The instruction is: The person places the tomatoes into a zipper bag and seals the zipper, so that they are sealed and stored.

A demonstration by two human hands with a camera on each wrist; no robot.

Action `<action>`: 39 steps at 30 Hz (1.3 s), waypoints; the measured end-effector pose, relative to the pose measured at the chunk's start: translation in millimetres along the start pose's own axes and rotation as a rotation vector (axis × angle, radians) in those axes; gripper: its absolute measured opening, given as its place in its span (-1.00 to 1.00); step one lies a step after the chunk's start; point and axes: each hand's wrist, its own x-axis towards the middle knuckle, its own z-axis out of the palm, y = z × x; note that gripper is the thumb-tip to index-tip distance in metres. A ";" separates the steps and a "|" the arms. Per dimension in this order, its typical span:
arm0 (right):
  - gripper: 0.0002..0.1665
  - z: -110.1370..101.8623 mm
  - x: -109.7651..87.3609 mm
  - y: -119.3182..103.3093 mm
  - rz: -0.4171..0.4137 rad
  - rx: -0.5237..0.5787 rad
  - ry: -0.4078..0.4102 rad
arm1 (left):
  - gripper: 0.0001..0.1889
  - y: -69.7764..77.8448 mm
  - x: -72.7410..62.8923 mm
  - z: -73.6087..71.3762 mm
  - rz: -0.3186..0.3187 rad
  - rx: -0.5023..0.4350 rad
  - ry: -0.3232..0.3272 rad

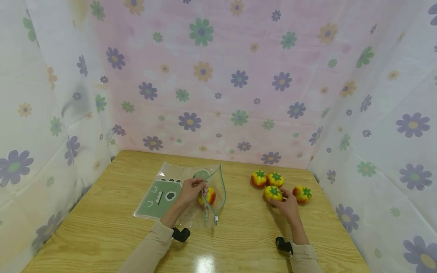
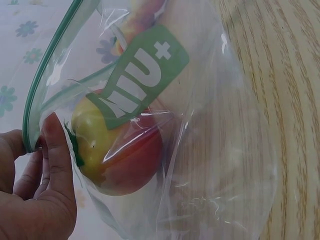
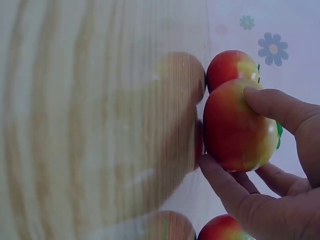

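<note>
A: By what is the clear bag [image 2: 220,165] held?
B: Its green zip rim [image 1: 223,185] is pinched between the thumb and fingers of the left hand [image 1: 189,192]. The mouth is spread toward the right, and 1 enclosed fruit [image 2: 125,162], red and yellow, is seen inside the bag.
A: And what is gripped by the right hand [image 1: 289,206]?
B: The held fruit [image 1: 273,192], well to the right of the bag. The thumb is laid on 1 side, and fingers are curled around the other. Whether it is raised off the table [image 1: 239,242] cannot be told.
A: Are more seen?
B: Yes, 3, all to the right of the bag. The rear left fruit [image 1: 258,179] and the rear right fruit [image 1: 275,179] are set side by side, and the outer fruit [image 1: 302,194] is placed farthest from the bag.
A: How is the bag marked?
B: A green face [image 1: 160,199] is printed on its left part. A white slider [image 1: 216,218] is fitted at the rim's near end. Behind the bag, a flowered curtain [image 1: 218,76] is hung.
</note>
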 end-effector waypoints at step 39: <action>-0.21 30.8 -9.8 -29.0 -0.106 0.045 0.015 | -0.71 -1.9 -0.4 2.1 -0.007 0.010 0.003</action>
